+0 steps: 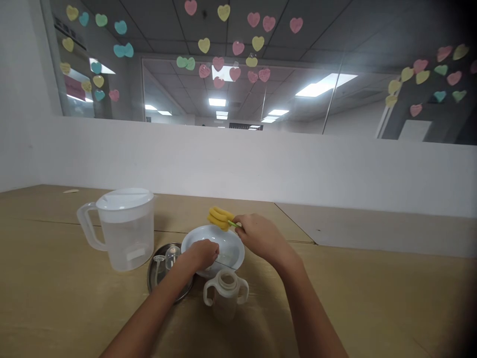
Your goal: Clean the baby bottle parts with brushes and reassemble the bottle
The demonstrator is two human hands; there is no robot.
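My right hand (257, 236) is closed around the thin green handle of a yellow sponge brush (220, 218), whose head is over the far rim of a white bowl (238, 246). Over the left part of that bowl is my left hand (204, 252), its fingers curled into a fist; whatever they grip, if anything, is hidden. A baby bottle (225, 303) with two side handles and an open top stands upright in front of the bowl. To the left, partly behind my left forearm, a round metal tray (152, 278) carries a clear dome-shaped cover (172, 256) and a pale straw-like part (158, 268).
A large clear plastic pitcher (128, 233) with a white lid stands left of the tray, its handle facing left. The brown tabletop (372, 293) meets a white wall (208, 159) at the back. Heart-shaped sticky notes dot the window above.
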